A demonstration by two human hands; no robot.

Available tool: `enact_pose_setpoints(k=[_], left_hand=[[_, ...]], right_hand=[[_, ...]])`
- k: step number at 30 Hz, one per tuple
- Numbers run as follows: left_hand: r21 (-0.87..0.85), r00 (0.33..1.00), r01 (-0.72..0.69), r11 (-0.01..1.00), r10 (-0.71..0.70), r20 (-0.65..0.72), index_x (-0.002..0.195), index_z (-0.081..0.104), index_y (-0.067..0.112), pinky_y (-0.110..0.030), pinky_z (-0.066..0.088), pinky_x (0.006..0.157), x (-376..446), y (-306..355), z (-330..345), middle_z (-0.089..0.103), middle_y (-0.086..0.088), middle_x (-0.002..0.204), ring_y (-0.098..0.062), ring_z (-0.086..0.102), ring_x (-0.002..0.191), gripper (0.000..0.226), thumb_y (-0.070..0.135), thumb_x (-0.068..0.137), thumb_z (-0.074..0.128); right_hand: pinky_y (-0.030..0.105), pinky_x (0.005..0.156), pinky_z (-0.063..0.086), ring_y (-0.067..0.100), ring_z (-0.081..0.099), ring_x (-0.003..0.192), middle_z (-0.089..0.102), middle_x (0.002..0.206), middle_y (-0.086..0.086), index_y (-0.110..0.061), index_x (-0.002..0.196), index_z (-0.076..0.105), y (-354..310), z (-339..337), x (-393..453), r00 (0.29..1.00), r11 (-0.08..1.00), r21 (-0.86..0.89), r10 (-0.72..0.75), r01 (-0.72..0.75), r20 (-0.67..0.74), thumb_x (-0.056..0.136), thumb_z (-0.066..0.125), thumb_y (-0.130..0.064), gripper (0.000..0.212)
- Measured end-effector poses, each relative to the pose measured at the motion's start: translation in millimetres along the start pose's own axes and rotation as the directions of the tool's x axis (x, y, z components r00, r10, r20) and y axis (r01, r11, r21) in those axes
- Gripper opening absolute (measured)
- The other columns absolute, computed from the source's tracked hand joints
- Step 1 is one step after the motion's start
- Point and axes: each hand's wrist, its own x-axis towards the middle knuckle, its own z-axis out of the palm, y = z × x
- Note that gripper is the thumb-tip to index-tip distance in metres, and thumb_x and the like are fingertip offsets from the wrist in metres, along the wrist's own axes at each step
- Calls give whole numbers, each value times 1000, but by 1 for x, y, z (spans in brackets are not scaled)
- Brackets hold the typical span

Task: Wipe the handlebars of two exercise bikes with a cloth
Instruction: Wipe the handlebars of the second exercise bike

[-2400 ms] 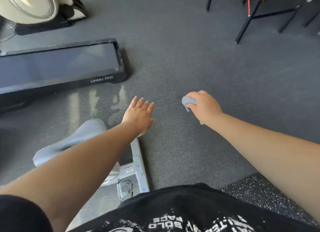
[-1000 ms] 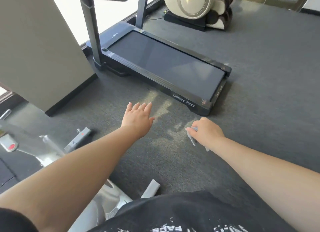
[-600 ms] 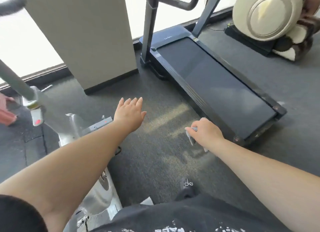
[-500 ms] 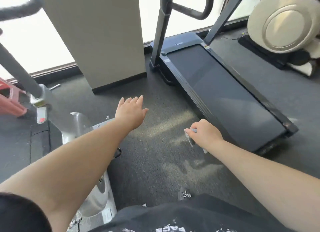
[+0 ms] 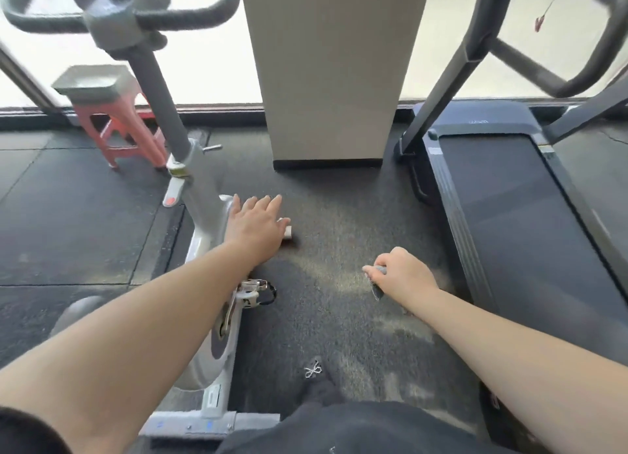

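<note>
A white exercise bike (image 5: 204, 209) stands at the left, its grey post rising to dark foam handlebars (image 5: 190, 15) at the top left. My left hand (image 5: 256, 224) hovers beside the bike's frame, fingers straight and spread, holding nothing. My right hand (image 5: 402, 277) is out over the carpet with its fingers curled round a small grey cloth (image 5: 378, 285), most of it hidden in the fist. Both hands are well below the handlebars.
A beige pillar (image 5: 329, 69) stands straight ahead. A dark treadmill (image 5: 516, 209) lies at the right with its uprights rising beside the pillar. A red stool (image 5: 112, 120) with a grey tray sits behind the bike. My foot (image 5: 316, 382) is on the grey carpet.
The view has swung left from the treadmill to the exercise bike, bringing its handlebars and the pillar into sight. Both hands kept their pose; the right one still holds the cloth.
</note>
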Motion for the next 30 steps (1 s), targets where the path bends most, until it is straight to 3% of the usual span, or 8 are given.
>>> enact_pose_setpoints(k=[6, 10, 20, 24, 30], left_hand=[[-30, 993, 118, 993, -118, -1, 151, 20, 19, -50, 4, 119, 57, -50, -12, 30, -4, 156, -27, 24, 144, 58, 45, 99, 26], [-43, 991, 133, 990, -133, -12, 151, 19, 18, -48, 6, 120, 106, -66, -19, 31, -4, 156, -27, 24, 144, 58, 45, 100, 26], [-47, 995, 94, 994, -95, -30, 150, 22, 23, -48, 4, 120, 195, -64, -35, 27, -2, 157, -26, 17, 147, 56, 46, 100, 29], [-23, 987, 149, 989, -150, -53, 150, 22, 23, -49, 1, 120, 227, -67, -44, 25, -1, 158, -26, 14, 148, 55, 45, 100, 28], [-140, 953, 231, 963, -252, -167, 149, 26, 24, -46, -1, 119, 273, -49, -75, 27, 2, 157, -22, 15, 147, 53, 44, 100, 30]], right_hand=[[29, 67, 43, 23, 60, 79, 50, 96, 1, -26, 82, 64, -41, -23, 78, 996, 996, 0, -88, 88, 3, 91, 46, -54, 35], [26, 61, 40, 20, 54, 63, 45, 88, -2, -27, 79, 62, -63, -42, 126, 992, 992, 21, -126, 127, -31, 91, 47, -54, 33], [30, 65, 43, 21, 59, 80, 50, 95, 0, -26, 81, 63, -80, -80, 233, 983, 983, 44, -175, 177, -49, 89, 48, -56, 35], [30, 68, 44, 21, 58, 82, 51, 96, 0, -24, 91, 68, -88, -101, 287, 967, 967, 48, -249, 251, -55, 89, 48, -57, 38], [33, 74, 48, 19, 59, 86, 51, 95, -1, -25, 91, 68, -108, -145, 359, 913, 904, 132, -399, 407, -78, 88, 52, -54, 33]])
